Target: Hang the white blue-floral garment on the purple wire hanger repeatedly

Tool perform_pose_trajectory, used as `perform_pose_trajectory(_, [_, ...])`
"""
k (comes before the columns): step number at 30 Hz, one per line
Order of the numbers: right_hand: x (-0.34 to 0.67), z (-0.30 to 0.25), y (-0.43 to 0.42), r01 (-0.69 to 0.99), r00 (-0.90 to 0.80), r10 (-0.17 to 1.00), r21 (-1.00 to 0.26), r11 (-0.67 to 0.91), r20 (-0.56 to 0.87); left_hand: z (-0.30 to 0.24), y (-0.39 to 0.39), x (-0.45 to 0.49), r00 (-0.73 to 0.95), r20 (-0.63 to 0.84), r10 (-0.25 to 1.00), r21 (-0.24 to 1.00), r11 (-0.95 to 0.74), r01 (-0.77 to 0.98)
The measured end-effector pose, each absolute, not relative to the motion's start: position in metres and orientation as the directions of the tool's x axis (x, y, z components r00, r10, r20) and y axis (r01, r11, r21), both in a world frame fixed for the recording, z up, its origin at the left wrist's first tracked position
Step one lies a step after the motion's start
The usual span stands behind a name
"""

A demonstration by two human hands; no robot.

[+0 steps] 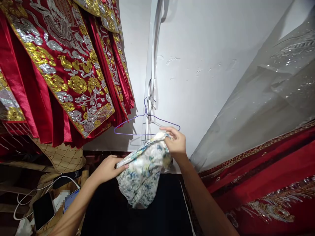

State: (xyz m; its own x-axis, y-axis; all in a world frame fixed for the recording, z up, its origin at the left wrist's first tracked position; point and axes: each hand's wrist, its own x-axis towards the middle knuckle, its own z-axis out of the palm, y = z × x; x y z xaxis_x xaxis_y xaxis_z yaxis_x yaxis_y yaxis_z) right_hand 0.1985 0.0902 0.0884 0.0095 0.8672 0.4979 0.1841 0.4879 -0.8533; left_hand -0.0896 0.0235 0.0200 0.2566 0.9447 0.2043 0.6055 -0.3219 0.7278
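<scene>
Below the thin purple wire hanger (146, 113), a white, blue-green floral cloth (144, 173) is pinched by the fingers of the left hand (107, 170) and, nearer the hanger, the right hand (178, 143), its upper edge slanting up rightward.

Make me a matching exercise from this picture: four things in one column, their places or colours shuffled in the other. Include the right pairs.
1. Floral cloth
2. Wire hanger
3. Embroidered red garment
4. Dark-screened phone

A. At the lower left
B. Thin and purple
C. Hanging at the upper left
D. Between the left hand and right hand

Pairs: 1-D, 2-B, 3-C, 4-A
</scene>
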Motion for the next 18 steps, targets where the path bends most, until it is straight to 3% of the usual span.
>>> perform_pose_trajectory(3, [0.193,0.075,0.125,0.099,-0.107,0.925,-0.922,0.375,0.364,0.025,0.031,-0.109,0.345,0.151,0.926,0.587,-0.365,0.723])
perform_pose_trajectory(5, [0.191,0.052,0.14,0.121,-0.214,0.951,-0.96,0.251,0.222,0.021,0.033,-0.124,0.325,0.114,0.939,0.532,-0.334,0.778])
perform_pose_trajectory(7, [0.191,0.028,0.147,0.191,-0.237,0.957,-0.958,0.214,0.167,0.013,0.036,-0.141,0.292,0.118,0.949,0.511,-0.31,0.801])
perform_pose_trajectory(14, [0.198,-0.001,0.13,0.332,-0.208,0.914,-0.854,0.401,0.348,0.027,0.052,-0.168,0.138,0.355,0.925,0.344,-0.267,0.9])
perform_pose_trajectory(18, [0.207,0.006,0.114,0.379,-0.173,0.927,-0.847,0.374,0.332,0.061,0.051,-0.15,0.281,0.516,0.809,0.3,-0.479,0.825])
